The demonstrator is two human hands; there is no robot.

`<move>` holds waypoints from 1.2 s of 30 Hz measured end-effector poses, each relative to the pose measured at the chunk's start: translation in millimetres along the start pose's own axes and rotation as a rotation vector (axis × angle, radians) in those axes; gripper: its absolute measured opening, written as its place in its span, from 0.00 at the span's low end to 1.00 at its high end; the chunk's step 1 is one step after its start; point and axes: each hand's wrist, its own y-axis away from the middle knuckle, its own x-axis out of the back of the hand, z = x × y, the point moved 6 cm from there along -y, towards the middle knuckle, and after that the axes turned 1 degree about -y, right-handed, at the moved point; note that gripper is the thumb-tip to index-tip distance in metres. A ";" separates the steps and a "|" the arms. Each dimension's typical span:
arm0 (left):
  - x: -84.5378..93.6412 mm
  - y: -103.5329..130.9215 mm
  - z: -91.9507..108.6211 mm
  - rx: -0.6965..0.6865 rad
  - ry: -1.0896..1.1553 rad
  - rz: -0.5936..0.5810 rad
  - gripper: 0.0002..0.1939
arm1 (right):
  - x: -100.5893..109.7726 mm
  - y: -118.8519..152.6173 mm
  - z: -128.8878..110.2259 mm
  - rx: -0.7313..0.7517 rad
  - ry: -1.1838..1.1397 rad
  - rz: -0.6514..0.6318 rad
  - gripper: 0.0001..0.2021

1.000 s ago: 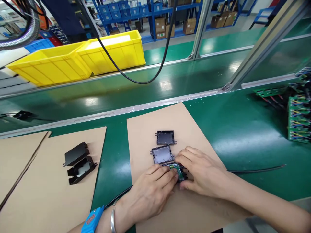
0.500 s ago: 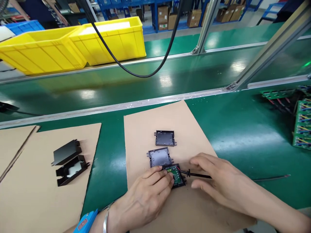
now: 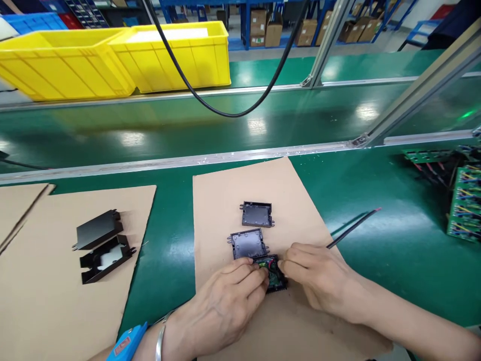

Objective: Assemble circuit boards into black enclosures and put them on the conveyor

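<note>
My left hand (image 3: 229, 298) is closed over the left side of a small black plastic case (image 3: 281, 286), its fingertips on the green circuit board (image 3: 273, 278) inside. The thumb is hidden. At the case's right end, my right hand (image 3: 319, 278) pinches the black cable (image 3: 355, 226) close to where it enters; its grip covers that part. The cable's free end points up and right, with a reddish tip. Touching or nearly touching the case is an open black shell (image 3: 248, 244), and another shell (image 3: 257, 214) lies farther back. All rest on a cardboard sheet (image 3: 221, 200).
Two more black case parts (image 3: 99, 230) lie on a second cardboard sheet (image 3: 45, 301) at left. Wired green circuit boards (image 3: 466, 200) are stacked at right. Yellow bins (image 3: 180, 60) stand behind the metal rail (image 3: 225, 158). A black cable loop (image 3: 233, 115) hangs ahead.
My right hand has moved left and closed on the cable beside the case. The cable's free end has swung upward and to the left. My left hand stays on the case.
</note>
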 end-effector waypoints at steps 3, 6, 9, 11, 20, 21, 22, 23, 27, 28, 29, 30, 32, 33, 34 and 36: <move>0.4 1.4 0.5 -0.025 -0.036 0.030 0.18 | -1.1 3.6 2.8 0.086 0.101 0.038 0.15; -0.6 2.8 0.7 -0.039 -0.093 0.024 0.20 | -1.0 4.6 -0.3 0.135 0.208 0.012 0.14; -0.9 1.7 2.0 -0.043 -0.101 -0.003 0.20 | -3.4 2.0 -5.4 0.148 0.297 -0.052 0.11; 0.4 -0.4 3.3 -0.035 -0.074 -0.012 0.19 | -6.2 -0.8 -7.0 0.138 0.334 -0.097 0.08; 2.9 0.1 5.0 0.001 -0.084 0.033 0.19 | -7.5 6.6 6.2 0.018 0.287 0.014 0.12; 2.5 0.7 5.4 0.000 -0.108 0.039 0.20 | -6.3 9.5 7.3 0.024 0.269 0.065 0.13; 2.1 1.0 6.1 0.002 -0.139 0.045 0.21 | -5.6 12.2 7.2 0.045 0.259 0.112 0.14; 1.2 0.8 7.2 0.005 -0.174 0.047 0.23 | -5.5 14.7 6.2 0.074 0.259 0.149 0.15; -2.3 -3.3 16.9 0.004 -0.351 0.078 0.26 | -9.6 20.2 -0.5 0.174 0.310 0.181 0.16; -2.3 -4.7 20.3 -0.007 -0.394 0.098 0.25 | -10.8 20.5 -1.5 0.177 0.316 0.168 0.16; -1.4 -6.2 23.5 -0.016 -0.422 0.124 0.25 | -11.8 20.5 -1.9 0.170 0.317 0.153 0.16; -0.3 -7.6 26.1 -0.022 -0.433 0.147 0.25 | -12.4 20.3 -2.0 0.160 0.314 0.138 0.15; 1.4 -10.2 28.6 -0.014 -0.416 0.166 0.24 | -13.4 19.6 -1.7 0.138 0.309 0.109 0.15; 1.8 -11.3 29.0 -0.005 -0.405 0.169 0.23 | -13.6 19.0 -1.7 0.131 0.305 0.097 0.14; 2.0 -12.2 29.6 -0.001 -0.407 0.177 0.23 | -13.8 18.2 -1.6 0.125 0.299 0.082 0.14; -0.5 -14.3 31.3 -0.009 -0.436 0.171 0.23 | -13.9 15.8 -1.4 0.115 0.289 0.051 0.13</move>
